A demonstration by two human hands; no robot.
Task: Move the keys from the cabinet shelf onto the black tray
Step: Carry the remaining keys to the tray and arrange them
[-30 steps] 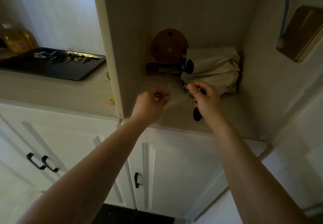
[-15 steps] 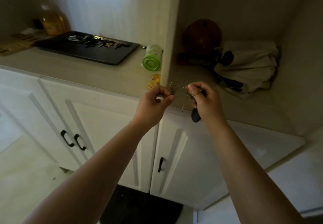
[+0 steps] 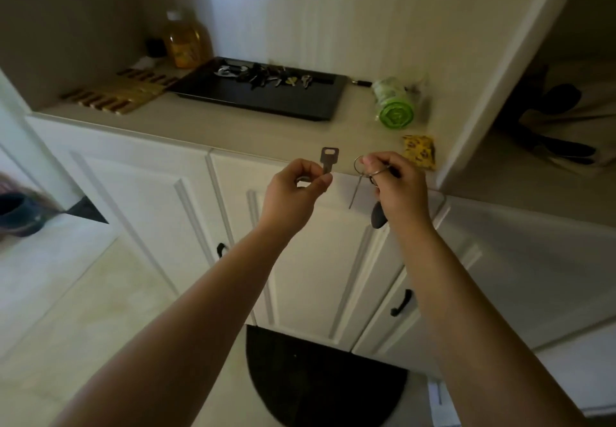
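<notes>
Here the left hand (image 3: 296, 183) pinched a single flat key (image 3: 328, 160) by its blade between thumb and fingertips, the square head with its slot pointing up. Just to its right, the right hand (image 3: 398, 181) gripped a key ring (image 3: 361, 164), fingers curled round it; a thin key (image 3: 354, 193) hung down from the ring and a dark fob (image 3: 378, 215) dangled below the palm. The two hands were close together but apart, both held in the air in front of the near edge of the desk (image 3: 233, 130), above the white cupboard doors (image 3: 300, 260).

The black tray (image 3: 300, 106) lay farther back on the desk, left of centre, with a row of keys (image 3: 263, 75) along its far side. Left of the tray sat a wooden slatted trivet (image 3: 120, 95), and behind it a bottle of amber liquid (image 3: 183, 41). Right of the tray lay a green roll of bags (image 3: 395, 110) on its side, and nearer, a yellow patterned packet (image 3: 419, 151). At far right the cabinet shelf (image 3: 500, 190) held a pale cloth bag (image 3: 586, 116) with dark straps.
</notes>
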